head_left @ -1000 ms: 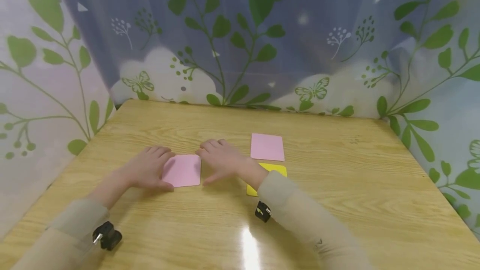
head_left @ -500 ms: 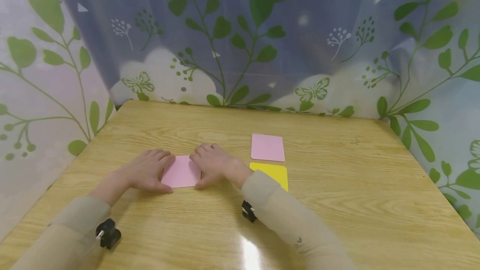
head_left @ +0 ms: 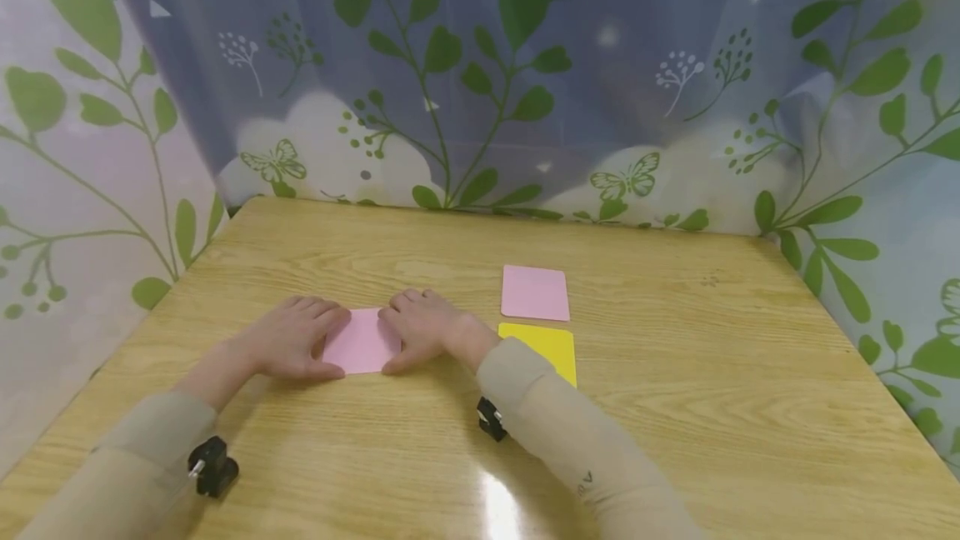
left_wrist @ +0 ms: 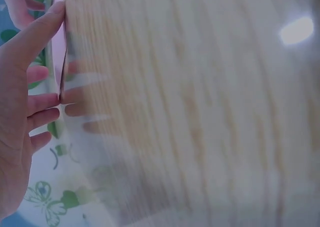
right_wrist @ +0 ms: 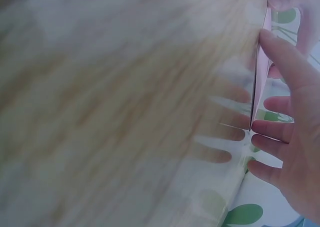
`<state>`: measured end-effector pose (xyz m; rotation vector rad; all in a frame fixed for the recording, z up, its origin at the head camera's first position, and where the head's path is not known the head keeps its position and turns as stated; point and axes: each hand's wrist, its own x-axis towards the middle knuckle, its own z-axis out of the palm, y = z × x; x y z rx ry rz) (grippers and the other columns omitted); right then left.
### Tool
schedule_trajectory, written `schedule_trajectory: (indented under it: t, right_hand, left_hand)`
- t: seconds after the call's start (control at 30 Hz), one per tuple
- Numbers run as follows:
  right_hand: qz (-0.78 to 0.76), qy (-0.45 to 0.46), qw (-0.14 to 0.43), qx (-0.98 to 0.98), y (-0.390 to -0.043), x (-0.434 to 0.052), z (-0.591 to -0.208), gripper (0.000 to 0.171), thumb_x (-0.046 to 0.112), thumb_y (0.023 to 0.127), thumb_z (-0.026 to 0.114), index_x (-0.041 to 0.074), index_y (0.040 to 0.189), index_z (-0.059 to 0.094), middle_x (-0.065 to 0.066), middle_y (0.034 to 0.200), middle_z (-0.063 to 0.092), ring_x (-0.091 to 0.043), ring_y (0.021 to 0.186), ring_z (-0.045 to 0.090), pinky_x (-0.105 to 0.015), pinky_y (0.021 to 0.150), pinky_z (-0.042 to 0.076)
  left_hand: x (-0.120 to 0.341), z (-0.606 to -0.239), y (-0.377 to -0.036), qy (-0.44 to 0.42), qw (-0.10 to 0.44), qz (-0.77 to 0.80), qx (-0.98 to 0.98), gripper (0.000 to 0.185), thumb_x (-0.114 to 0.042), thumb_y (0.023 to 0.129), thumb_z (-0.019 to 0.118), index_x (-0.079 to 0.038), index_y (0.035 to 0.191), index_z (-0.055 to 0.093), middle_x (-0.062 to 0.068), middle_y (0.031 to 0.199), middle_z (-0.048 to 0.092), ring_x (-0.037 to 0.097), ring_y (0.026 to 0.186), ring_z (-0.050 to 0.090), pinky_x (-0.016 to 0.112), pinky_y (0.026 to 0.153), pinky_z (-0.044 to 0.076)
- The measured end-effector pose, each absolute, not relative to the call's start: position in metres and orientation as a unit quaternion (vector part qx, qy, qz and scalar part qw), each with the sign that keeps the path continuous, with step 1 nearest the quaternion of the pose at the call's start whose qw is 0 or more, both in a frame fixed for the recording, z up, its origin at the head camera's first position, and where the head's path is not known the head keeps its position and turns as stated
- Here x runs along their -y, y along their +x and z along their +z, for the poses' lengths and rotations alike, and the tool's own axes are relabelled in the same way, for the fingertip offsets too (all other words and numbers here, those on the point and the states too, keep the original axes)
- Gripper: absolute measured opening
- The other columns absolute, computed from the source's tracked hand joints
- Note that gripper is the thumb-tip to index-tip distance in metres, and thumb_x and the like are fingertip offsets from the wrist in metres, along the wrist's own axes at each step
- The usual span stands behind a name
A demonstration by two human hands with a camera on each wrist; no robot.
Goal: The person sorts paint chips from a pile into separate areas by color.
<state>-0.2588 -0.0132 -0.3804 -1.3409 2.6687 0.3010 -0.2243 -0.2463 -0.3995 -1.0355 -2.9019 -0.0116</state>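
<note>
On the wooden table (head_left: 675,407) lies a pink square card (head_left: 363,342) with rounded corners, seen nearly edge-on in both wrist views. My left hand (head_left: 296,338) holds its left side, the thumb at the near corner and fingertips at the far one. From the other side my right hand (head_left: 426,327) holds the right corners the same way. In the left wrist view, the left thumb and fingers (left_wrist: 42,104) meet the card's edge. The right wrist view shows the right thumb (right_wrist: 280,52) on the edge, with the other fingers spread near the far corner.
To the right, another pink square card (head_left: 535,293) lies flat. Just nearer is a yellow square card (head_left: 542,348), partly covered by the right sleeve (head_left: 585,440). A leaf-patterned curtain (head_left: 480,90) hangs behind the table and along its sides.
My right hand has moved left from beside the pink card onto its right corners, uncovering more of the yellow card. The left hand has stayed nearly still.
</note>
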Motion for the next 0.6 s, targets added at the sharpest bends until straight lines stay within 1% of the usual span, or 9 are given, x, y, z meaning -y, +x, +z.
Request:
schedule_trajectory:
  t: [0.13, 0.23, 0.4, 0.6]
  right_hand:
    - [0.103, -0.449, 0.068, -0.885, -0.258, 0.015, -0.38, 0.084, 0.068, 0.079, 0.052, 0.013, 0.14, 0.037, -0.006, 0.133, 0.044, -0.019, 0.121, 0.04, -0.035, 0.099, 0.034]
    - [0.102, -0.447, 0.07, -0.886, -0.257, 0.016, -0.378, 0.083, 0.067, 0.079, 0.053, 0.012, 0.14, 0.037, -0.006, 0.132, 0.045, -0.019, 0.12, 0.042, -0.034, 0.1, 0.034]
    - [0.101, -0.443, 0.074, -0.888, -0.257, 0.016, -0.375, 0.083, 0.066, 0.079, 0.054, 0.014, 0.141, 0.037, -0.006, 0.133, 0.045, -0.019, 0.122, 0.041, -0.034, 0.102, 0.032]
    - [0.096, -0.441, 0.077, -0.889, -0.258, 0.013, -0.376, 0.085, 0.067, 0.077, 0.056, 0.015, 0.142, 0.036, -0.005, 0.134, 0.044, -0.02, 0.123, 0.039, -0.038, 0.101, 0.032]
  left_hand:
    - [0.244, -0.394, -0.222, -0.342, 0.022, 0.005, 0.939, 0.084, -0.068, 0.074, 0.058, -0.002, 0.126, 0.051, 0.017, 0.123, 0.053, 0.036, 0.114, 0.047, 0.054, 0.095, 0.034]
    - [0.243, -0.391, -0.222, -0.351, 0.021, 0.014, 0.936, 0.08, -0.065, 0.075, 0.059, -0.003, 0.126, 0.052, 0.016, 0.122, 0.055, 0.035, 0.113, 0.048, 0.053, 0.095, 0.035]
    - [0.24, -0.386, -0.223, -0.356, 0.01, 0.021, 0.934, 0.075, -0.059, 0.078, 0.06, -0.002, 0.127, 0.053, 0.017, 0.123, 0.055, 0.036, 0.114, 0.048, 0.053, 0.097, 0.034]
    - [0.239, -0.386, -0.223, -0.355, -0.002, 0.035, 0.934, 0.075, -0.06, 0.08, 0.057, -0.003, 0.128, 0.053, 0.02, 0.124, 0.054, 0.038, 0.115, 0.048, 0.054, 0.098, 0.032]
